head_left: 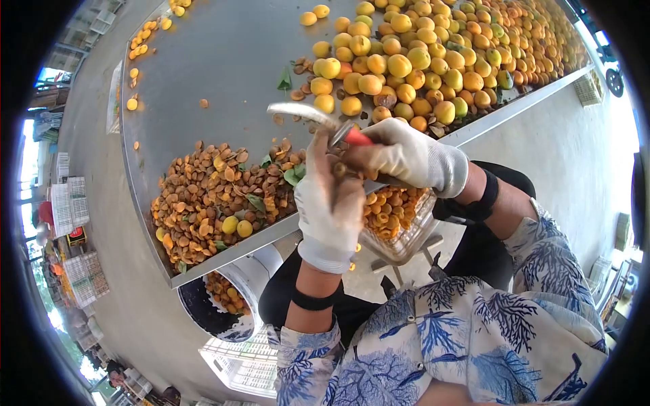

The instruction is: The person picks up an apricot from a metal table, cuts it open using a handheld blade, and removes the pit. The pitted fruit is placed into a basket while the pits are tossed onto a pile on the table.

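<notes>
My right hand (416, 154), in a white work glove, is closed around the red handle (357, 137) of a curved knife. Its pale blade (298, 110) points left over the metal table. Close against it, my gloved left hand (327, 213) is closed with the fingers drawn together. Something brownish sits between the two hands, mostly hidden and blurred. Beyond my right hand lies a big heap of whole yellow-orange apricots (399, 65). Left of my left hand is a pile of brown pits (203, 183) mixed with orange scraps, leaves and a few whole fruits.
The metal table's raised rim (233, 253) runs in front of me. Below it, a plastic crate (396, 252) holds orange fruit pieces over my lap. A white bucket (261, 271) with fruit stands lower left, near a white crate (244, 365). More crates (70, 203) line the left.
</notes>
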The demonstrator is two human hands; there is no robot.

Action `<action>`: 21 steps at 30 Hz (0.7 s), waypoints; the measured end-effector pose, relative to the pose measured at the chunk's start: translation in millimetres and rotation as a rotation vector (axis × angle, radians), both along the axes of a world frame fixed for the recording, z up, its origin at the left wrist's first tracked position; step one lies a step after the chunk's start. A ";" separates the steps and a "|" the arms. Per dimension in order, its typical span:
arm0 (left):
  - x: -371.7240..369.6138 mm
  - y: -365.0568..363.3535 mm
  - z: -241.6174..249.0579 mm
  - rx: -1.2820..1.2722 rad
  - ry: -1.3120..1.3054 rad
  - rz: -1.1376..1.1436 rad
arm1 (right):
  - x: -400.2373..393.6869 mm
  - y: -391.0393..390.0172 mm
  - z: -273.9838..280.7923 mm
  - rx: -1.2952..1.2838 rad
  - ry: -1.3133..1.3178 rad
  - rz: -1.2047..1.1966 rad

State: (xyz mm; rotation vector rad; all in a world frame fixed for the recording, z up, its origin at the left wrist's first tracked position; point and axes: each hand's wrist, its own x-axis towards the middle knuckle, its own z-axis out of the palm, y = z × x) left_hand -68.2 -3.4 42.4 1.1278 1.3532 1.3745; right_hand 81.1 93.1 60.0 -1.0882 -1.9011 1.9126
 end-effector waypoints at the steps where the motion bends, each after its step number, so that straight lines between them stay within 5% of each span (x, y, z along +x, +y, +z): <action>1: 3.1 6.1 15.3 -0.055 -0.036 0.053 | 8.5 -1.6 -2.7 -0.213 0.129 -0.082; 3: -13.7 5.4 -1.0 -0.080 -0.540 -0.042 | 15.6 -3.0 -15.1 -0.701 0.447 -0.159; 4: -18.4 7.4 -4.4 -0.029 -0.720 -0.110 | 22.4 -3.3 -16.3 -0.705 0.448 -0.158; 6: -14.3 7.3 -4.9 -0.005 -0.738 -0.029 | 32.7 -0.7 -4.3 0.065 0.137 0.133; 8: -16.7 7.4 -5.2 0.026 -0.752 0.057 | 30.5 3.4 12.7 -0.019 -0.148 0.235; 10: -19.3 6.1 -8.7 -0.050 -0.718 0.001 | 34.5 3.9 16.6 0.184 -0.187 0.115; 14: -6.5 7.1 -4.8 -0.099 -0.736 -0.044 | 35.4 0.1 10.2 0.016 0.409 -0.353; 17: 5.8 10.3 2.9 -0.135 -0.717 -0.029 | 19.0 5.6 21.8 0.396 0.489 -0.408; 21: 8.4 9.2 6.0 -0.148 -0.637 -0.010 | 19.7 -3.6 30.2 0.392 0.470 -0.508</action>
